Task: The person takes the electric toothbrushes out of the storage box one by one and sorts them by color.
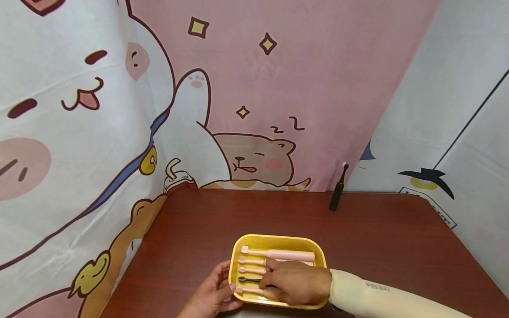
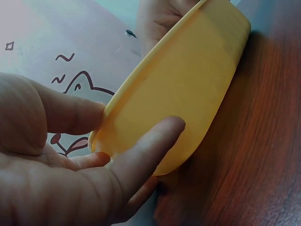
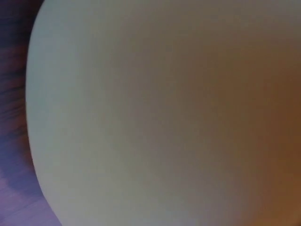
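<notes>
A yellow tray [image 1: 278,239] stands near the front edge of the table. Inside it, several pink toothbrushes [image 1: 292,255] and one black toothbrush [image 1: 248,279] lie side by side, heads to the left. My left hand [image 1: 214,289] holds the tray's left end, thumb at the rim; in the left wrist view its fingers press the outer wall [image 2: 178,94]. My right hand [image 1: 296,282] reaches into the tray with bent fingers and seems to pinch the black toothbrush, whose handle it hides. A pale sleeve [image 3: 117,117] fills most of the right wrist view.
Another black toothbrush [image 1: 337,194] stands upright at the back right of the brown table [image 1: 238,212]. A printed cartoon cloth [image 1: 318,88] hangs behind the table and along its sides.
</notes>
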